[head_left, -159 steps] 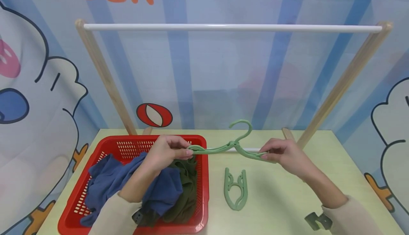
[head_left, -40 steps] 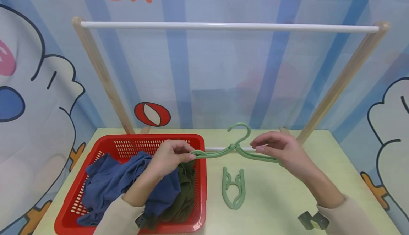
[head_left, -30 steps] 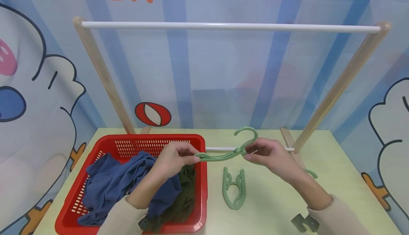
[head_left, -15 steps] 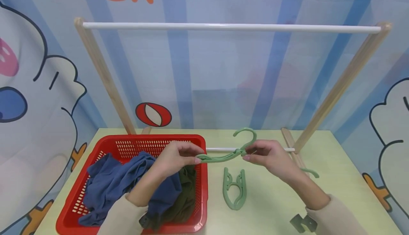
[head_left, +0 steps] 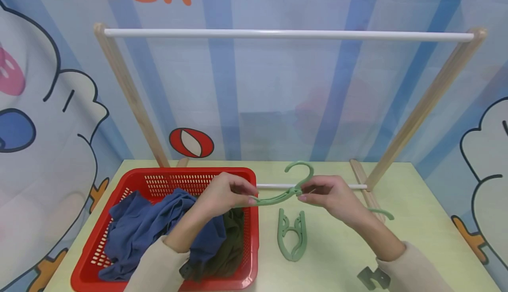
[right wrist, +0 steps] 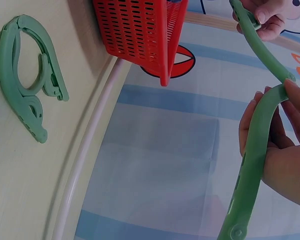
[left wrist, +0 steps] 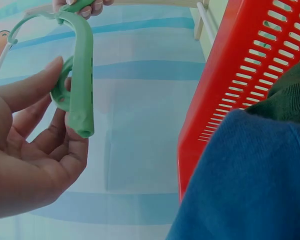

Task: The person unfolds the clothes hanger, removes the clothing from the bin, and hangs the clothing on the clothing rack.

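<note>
Our left hand (head_left: 226, 195) pinches one end of the green hanger (head_left: 274, 200) between thumb and fingers, and our right hand (head_left: 331, 195) grips it close to the middle, just beside the base of the hook (head_left: 311, 170). We have it raised over the counter (head_left: 428, 239), hook upward, its far end showing beyond our right wrist.

It looks like moulded plastic, so we judge it light and fairly stiff, with a smooth surface that could slide a little in our fingertips. Held by one tip alone, it might swing or fold at the centre; we would take it under the hook, or by both sides at once, and avoid twisting the thin joint.

A folded hanger (right wrist: 6, 70) lies below on the counter. To our left, the red basket (head_left: 254, 239) holds blue cloth (head_left: 147, 226) and dark green cloth (head_left: 234, 234); its rim sits near our left hand and could catch a lowered end. Behind, the rack's lower rail (head_left: 274, 186) runs close to the counter, while its top rail (head_left: 285, 34) stands well above, between wooden posts (head_left: 428, 102).
</note>
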The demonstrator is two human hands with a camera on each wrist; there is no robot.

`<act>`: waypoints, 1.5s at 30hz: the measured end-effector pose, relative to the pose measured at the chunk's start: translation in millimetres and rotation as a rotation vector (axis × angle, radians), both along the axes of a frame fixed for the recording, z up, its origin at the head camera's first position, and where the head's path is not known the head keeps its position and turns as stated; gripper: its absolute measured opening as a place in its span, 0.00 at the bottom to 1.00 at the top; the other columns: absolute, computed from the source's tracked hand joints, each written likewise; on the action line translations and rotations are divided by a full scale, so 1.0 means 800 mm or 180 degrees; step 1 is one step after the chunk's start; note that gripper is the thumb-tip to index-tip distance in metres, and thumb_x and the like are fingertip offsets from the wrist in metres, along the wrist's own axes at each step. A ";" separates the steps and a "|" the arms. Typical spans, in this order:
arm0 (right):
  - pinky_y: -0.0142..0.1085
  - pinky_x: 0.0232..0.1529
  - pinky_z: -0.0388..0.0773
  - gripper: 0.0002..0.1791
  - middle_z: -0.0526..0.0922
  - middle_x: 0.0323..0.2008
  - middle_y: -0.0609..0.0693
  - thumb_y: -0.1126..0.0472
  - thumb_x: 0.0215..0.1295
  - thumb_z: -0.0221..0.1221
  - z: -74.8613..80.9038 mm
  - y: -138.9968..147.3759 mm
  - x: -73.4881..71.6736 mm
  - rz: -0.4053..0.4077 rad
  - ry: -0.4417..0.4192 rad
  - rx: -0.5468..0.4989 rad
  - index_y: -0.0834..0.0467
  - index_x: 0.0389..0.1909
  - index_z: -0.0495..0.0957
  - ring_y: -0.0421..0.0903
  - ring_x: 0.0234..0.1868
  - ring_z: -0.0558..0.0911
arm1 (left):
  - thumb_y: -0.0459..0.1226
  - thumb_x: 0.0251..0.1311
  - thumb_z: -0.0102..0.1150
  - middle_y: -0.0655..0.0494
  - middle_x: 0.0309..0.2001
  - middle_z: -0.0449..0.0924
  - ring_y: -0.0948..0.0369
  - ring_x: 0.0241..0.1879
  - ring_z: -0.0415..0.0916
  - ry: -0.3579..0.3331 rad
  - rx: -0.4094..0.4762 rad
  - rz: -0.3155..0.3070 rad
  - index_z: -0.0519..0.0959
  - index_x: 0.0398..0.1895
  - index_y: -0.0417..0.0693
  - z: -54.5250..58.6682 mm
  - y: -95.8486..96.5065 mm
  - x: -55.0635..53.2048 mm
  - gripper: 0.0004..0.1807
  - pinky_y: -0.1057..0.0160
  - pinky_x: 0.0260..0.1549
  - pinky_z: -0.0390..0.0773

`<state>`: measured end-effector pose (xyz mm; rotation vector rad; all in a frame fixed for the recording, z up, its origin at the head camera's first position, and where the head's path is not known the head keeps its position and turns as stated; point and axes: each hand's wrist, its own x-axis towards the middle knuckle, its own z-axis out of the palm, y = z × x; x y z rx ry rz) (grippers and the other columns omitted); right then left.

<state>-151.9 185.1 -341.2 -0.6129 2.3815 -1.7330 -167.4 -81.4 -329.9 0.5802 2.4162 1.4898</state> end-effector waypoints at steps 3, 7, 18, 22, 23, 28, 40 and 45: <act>0.37 0.39 0.78 0.11 0.79 0.35 0.60 0.68 0.55 0.61 0.000 0.001 0.000 0.0000 0.0002 0.0014 0.70 0.38 0.78 0.45 0.35 0.80 | 0.29 0.49 0.65 0.53 0.28 0.82 0.62 0.26 0.76 -0.0045 -0.0090 0.0003 0.83 0.34 0.38 0.000 0.001 0.001 0.08 0.63 0.27 0.79; 0.36 0.38 0.78 0.10 0.79 0.35 0.60 0.70 0.55 0.61 -0.001 0.002 0.000 0.0004 0.0028 0.0008 0.71 0.38 0.78 0.43 0.35 0.80 | 0.29 0.49 0.65 0.53 0.26 0.82 0.62 0.25 0.76 -0.0065 -0.0158 0.0009 0.84 0.33 0.38 0.000 0.001 0.001 0.07 0.64 0.27 0.78; 0.36 0.38 0.79 0.10 0.79 0.35 0.60 0.69 0.55 0.61 -0.003 0.003 -0.001 -0.0016 0.0084 0.0054 0.70 0.38 0.78 0.43 0.34 0.81 | 0.31 0.47 0.67 0.57 0.25 0.81 0.63 0.25 0.75 0.0316 -0.0181 0.0161 0.85 0.30 0.42 -0.007 0.003 0.002 0.05 0.64 0.24 0.76; 0.36 0.37 0.79 0.10 0.79 0.34 0.59 0.70 0.55 0.61 -0.005 0.006 -0.004 -0.0056 0.0141 0.0063 0.70 0.38 0.79 0.43 0.34 0.81 | 0.32 0.47 0.67 0.57 0.25 0.81 0.62 0.26 0.75 0.0320 -0.0130 0.0379 0.85 0.30 0.43 -0.008 0.003 0.002 0.06 0.64 0.26 0.76; 0.36 0.37 0.79 0.10 0.79 0.34 0.60 0.70 0.55 0.61 -0.005 0.007 -0.004 -0.0063 0.0150 0.0053 0.70 0.38 0.79 0.44 0.34 0.81 | 0.32 0.47 0.67 0.57 0.25 0.81 0.62 0.26 0.75 0.0279 -0.0093 0.0456 0.85 0.31 0.43 -0.008 0.002 0.001 0.06 0.63 0.26 0.76; 0.36 0.38 0.79 0.10 0.80 0.35 0.60 0.70 0.55 0.61 -0.006 0.012 -0.005 -0.0126 0.0129 0.0049 0.70 0.38 0.79 0.44 0.35 0.81 | 0.31 0.48 0.67 0.54 0.26 0.81 0.59 0.26 0.75 0.0140 0.0228 0.0643 0.83 0.32 0.41 -0.009 -0.005 -0.003 0.06 0.61 0.26 0.77; 0.36 0.38 0.78 0.10 0.80 0.35 0.59 0.69 0.54 0.62 0.001 0.017 -0.005 -0.0197 0.0173 0.0107 0.69 0.38 0.79 0.42 0.35 0.81 | 0.29 0.51 0.63 0.52 0.31 0.80 0.60 0.30 0.75 0.0371 0.0076 0.0484 0.82 0.37 0.38 -0.004 -0.015 -0.004 0.08 0.62 0.28 0.77; 0.35 0.39 0.78 0.12 0.81 0.37 0.58 0.67 0.55 0.62 0.007 0.024 -0.003 -0.0364 0.0112 0.0208 0.68 0.40 0.79 0.42 0.37 0.81 | 0.29 0.51 0.64 0.52 0.31 0.80 0.59 0.30 0.76 0.0321 0.0080 0.0694 0.81 0.35 0.38 -0.002 -0.022 -0.005 0.07 0.63 0.29 0.77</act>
